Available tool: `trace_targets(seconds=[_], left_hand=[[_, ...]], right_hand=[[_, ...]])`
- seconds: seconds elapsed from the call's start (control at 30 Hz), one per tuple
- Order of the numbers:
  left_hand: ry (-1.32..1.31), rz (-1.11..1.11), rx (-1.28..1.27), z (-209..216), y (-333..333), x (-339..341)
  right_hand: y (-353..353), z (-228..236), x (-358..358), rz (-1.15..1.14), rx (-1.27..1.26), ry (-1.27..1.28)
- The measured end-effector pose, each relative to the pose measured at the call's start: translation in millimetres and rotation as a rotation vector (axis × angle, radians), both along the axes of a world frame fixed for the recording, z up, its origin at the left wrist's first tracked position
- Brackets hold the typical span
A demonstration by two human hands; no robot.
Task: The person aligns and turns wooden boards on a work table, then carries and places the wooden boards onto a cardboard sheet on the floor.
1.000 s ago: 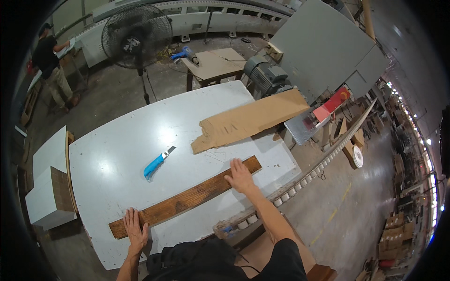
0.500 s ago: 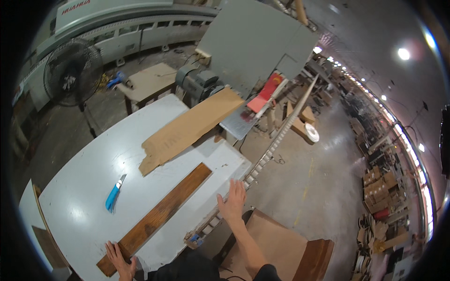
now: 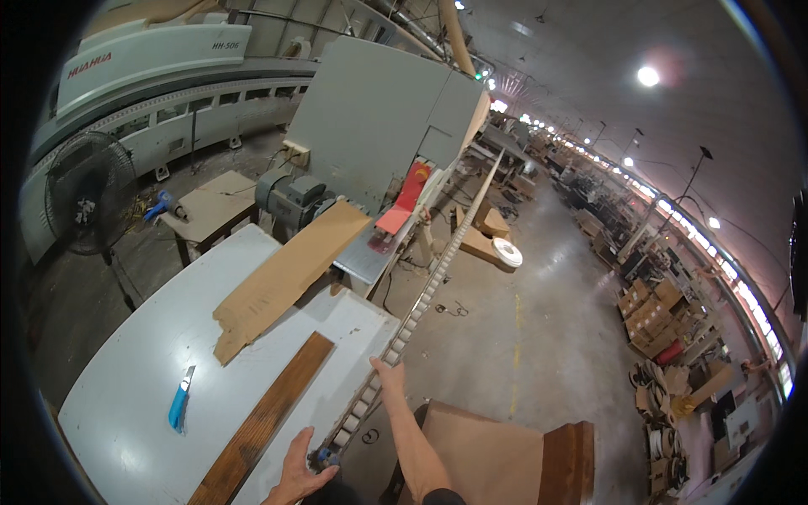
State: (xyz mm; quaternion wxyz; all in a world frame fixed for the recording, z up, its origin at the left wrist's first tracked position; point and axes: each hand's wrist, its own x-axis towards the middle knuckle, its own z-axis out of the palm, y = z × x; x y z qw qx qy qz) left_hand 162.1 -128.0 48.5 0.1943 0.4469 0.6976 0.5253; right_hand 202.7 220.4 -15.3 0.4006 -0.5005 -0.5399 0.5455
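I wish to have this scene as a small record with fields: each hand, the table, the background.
Left hand: fingers apart, beside the small blue part at the roller rail's near end; contact unclear
Right hand: at the roller rail along the table edge; grip unclear
On white table: brown wooden plank; blue utility knife, blade out; torn cardboard sheet
Beyond table: electric motor; grey machine cabinet
Left background: pedestal fan
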Motion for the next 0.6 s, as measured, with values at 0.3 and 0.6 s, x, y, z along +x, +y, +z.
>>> trace_targets(seconds=[0.3, 0.6], left_hand=[[-0.119, -0.161, -0.358, 2, 55, -8], [-0.219, -0.174, -0.212, 19, 60, 14]], right_hand=[[29, 6, -14, -0.035, 0.086, -0.252], [52, -18, 16, 0.037, 0.062, -0.127]])
